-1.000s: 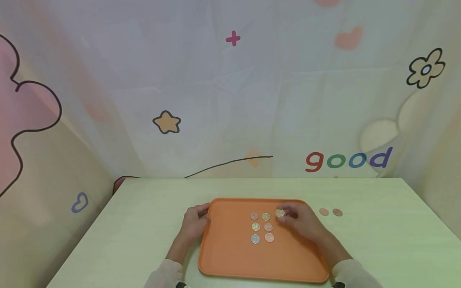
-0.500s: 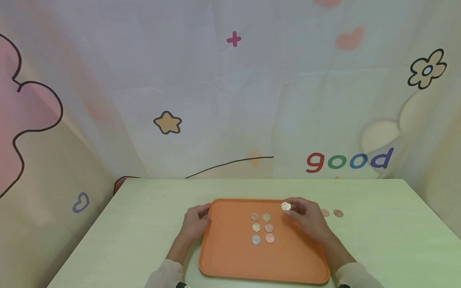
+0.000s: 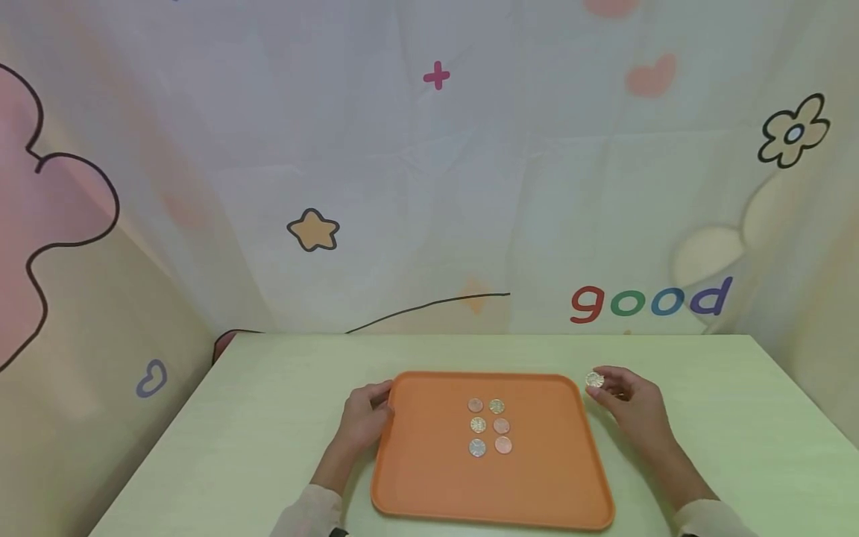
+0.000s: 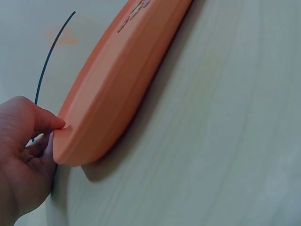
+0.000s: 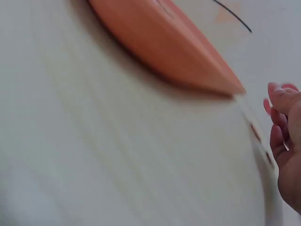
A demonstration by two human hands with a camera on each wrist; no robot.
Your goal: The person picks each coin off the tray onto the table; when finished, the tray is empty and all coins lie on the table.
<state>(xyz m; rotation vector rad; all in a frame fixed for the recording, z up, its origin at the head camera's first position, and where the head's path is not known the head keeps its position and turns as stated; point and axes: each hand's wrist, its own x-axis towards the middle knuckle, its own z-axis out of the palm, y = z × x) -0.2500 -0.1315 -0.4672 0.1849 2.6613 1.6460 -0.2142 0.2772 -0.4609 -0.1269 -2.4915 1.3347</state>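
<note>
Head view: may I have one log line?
left hand: grips orange rectangular tray; right hand: holds round golden coin; tray: six round coins

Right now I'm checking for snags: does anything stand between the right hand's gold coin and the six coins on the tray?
Only the orange tray's right rim lies between the held gold coin and those six coins.

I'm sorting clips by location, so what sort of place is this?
Probably a small screened-off tabletop workspace, though what lies beyond is hidden. Cloth printed with cartoon shapes and "good" hangs behind and beside a pale table, where an orange tray holds six coins.
</note>
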